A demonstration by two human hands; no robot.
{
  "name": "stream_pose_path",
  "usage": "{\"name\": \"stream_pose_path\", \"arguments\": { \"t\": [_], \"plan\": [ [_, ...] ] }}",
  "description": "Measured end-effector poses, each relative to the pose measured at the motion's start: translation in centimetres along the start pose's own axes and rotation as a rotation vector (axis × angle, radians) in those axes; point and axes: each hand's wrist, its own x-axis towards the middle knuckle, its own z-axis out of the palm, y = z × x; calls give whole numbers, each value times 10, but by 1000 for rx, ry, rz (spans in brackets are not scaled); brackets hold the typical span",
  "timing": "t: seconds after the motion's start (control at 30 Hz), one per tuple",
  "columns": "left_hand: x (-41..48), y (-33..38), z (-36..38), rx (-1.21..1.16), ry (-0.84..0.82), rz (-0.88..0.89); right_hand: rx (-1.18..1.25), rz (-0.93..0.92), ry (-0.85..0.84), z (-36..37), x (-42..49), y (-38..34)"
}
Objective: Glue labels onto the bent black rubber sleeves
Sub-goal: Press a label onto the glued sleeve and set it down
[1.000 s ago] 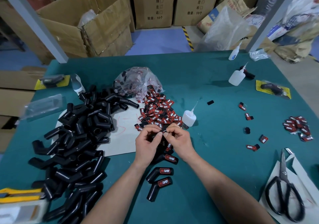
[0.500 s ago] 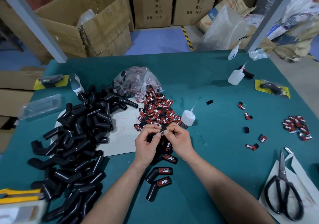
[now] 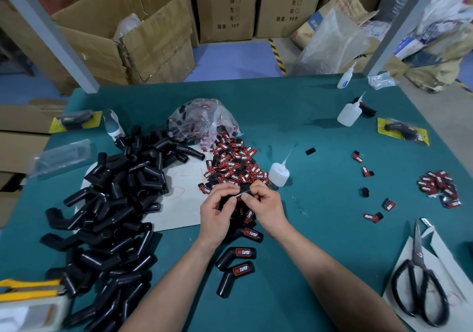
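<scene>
Head view: left hand (image 3: 217, 212) and right hand (image 3: 268, 207), as before, fingertips tight on one label (image 3: 243, 192).

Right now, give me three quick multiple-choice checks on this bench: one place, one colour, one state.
1. The nearest glue bottle stands: A) on the floor B) just right of the loose label pile C) on a chair.
2. The table cover is: A) red B) white C) teal.
3. The left hand and right hand: A) together pinch a small piece B) lie flat C) hang at the sides.
Answers: B, the bottle sits by the pile's right edge; C, teal cloth all round; A, fingertips of both hands meet on the piece.
</scene>
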Motion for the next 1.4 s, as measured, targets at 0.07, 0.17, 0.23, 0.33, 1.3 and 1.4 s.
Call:
{"name": "stream_pose_path", "arguments": {
  "t": [0.07, 0.17, 0.23, 0.33, 1.3, 1.4],
  "plan": [
    [0, -1, -1, -1, -1, 11, 24, -7, 0, 0, 0, 0],
    [0, 0, -1, 10, -5, 7, 44, 18, -55, -1, -1, -3],
    [0, 2, 0, 14, -17, 1, 43, 31, -60, -2, 0, -2],
    [0, 3, 0, 3, -29, -7, 76, 34, -40, -2, 0, -3],
    [0, 6, -1, -37, -25, -31, 82, 31, -107, -4, -2, -1],
    [0, 7, 0, -30, -27, -38, 96, 35, -108, -3, -1, 0]
  ]
}}
